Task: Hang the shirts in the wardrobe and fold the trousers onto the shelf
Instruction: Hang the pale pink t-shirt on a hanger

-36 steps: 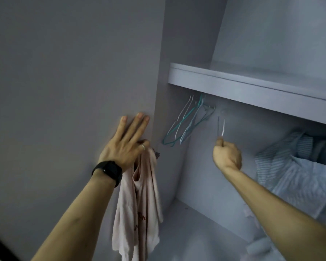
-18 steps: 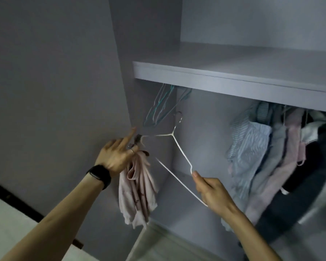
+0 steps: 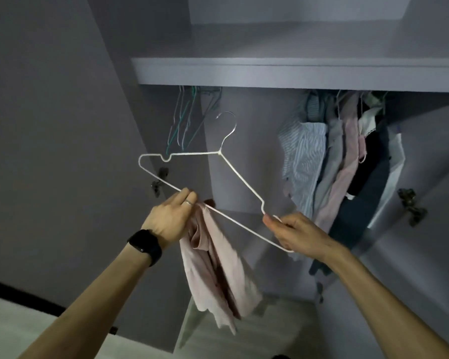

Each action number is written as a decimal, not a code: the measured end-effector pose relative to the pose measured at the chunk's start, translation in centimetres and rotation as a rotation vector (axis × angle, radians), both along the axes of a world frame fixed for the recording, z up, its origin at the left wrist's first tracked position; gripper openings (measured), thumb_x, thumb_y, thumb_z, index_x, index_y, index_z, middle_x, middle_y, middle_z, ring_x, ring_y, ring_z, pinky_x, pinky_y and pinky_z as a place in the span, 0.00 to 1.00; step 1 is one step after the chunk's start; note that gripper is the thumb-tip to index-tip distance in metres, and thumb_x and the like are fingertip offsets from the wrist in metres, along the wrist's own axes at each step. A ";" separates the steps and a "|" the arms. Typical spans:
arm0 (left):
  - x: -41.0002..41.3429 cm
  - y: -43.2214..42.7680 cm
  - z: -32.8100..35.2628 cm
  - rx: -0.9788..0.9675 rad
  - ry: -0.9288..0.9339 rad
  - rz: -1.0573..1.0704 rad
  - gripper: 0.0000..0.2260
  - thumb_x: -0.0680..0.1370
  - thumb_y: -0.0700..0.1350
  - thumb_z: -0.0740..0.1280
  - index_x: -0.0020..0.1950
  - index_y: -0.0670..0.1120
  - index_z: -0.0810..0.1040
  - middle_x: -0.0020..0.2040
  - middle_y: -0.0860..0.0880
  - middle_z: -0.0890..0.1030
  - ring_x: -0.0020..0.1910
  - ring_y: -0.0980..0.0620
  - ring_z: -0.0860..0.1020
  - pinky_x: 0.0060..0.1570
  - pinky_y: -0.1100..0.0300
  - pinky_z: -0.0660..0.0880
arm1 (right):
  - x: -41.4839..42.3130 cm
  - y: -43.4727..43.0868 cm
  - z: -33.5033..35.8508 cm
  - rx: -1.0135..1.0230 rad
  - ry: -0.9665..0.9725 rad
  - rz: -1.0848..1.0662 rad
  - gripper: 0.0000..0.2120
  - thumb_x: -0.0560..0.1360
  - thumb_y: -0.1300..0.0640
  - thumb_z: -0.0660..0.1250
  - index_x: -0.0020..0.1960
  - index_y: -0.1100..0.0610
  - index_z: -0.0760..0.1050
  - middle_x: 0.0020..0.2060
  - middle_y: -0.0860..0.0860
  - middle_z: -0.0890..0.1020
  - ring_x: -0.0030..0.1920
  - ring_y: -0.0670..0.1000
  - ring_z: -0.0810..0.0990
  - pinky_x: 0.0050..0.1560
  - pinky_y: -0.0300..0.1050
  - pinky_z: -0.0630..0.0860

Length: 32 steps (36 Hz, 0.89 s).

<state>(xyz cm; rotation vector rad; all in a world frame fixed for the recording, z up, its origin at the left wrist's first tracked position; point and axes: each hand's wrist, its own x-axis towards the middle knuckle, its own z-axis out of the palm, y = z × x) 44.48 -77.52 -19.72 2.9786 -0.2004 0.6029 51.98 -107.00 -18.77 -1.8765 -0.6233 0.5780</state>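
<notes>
The wardrobe (image 3: 296,76) stands open. The pink shirt (image 3: 213,268) dangles bunched from the left hand (image 3: 170,218), which grips it. The white wire hanger (image 3: 241,178), on the rail a second ago, is now off it, its corner pinched by the right hand (image 3: 296,234); threading the shirt likely follows.

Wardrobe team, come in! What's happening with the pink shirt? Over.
Left hand grips pink shirt, touching white hanger. Right hand pinches hanger corner. Shirt not yet on.
</notes>
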 end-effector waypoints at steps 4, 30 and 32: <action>1.0 -0.7 0.0 0.178 -0.189 -0.185 0.10 0.73 0.35 0.61 0.52 0.45 0.68 0.47 0.51 0.66 0.39 0.46 0.75 0.21 0.58 0.71 | -0.1 -0.9 -2.3 -0.133 -0.112 -0.043 0.25 0.74 0.36 0.70 0.35 0.57 0.70 0.27 0.46 0.71 0.31 0.43 0.71 0.37 0.42 0.69; 7.6 -6.9 1.3 -0.531 0.139 -0.033 0.08 0.79 0.58 0.60 0.51 0.57 0.75 0.46 0.57 0.81 0.44 0.52 0.80 0.42 0.53 0.77 | 2.5 3.0 0.0 -0.056 -0.180 -0.431 0.21 0.67 0.33 0.74 0.45 0.49 0.77 0.39 0.43 0.83 0.41 0.42 0.81 0.43 0.38 0.76; 8.1 -6.8 2.0 -0.783 0.215 -0.047 0.04 0.78 0.53 0.68 0.46 0.55 0.78 0.41 0.55 0.83 0.42 0.55 0.81 0.45 0.54 0.78 | 2.3 4.3 -0.2 0.074 -0.108 -0.407 0.15 0.68 0.39 0.78 0.49 0.46 0.81 0.44 0.42 0.85 0.47 0.39 0.83 0.47 0.34 0.76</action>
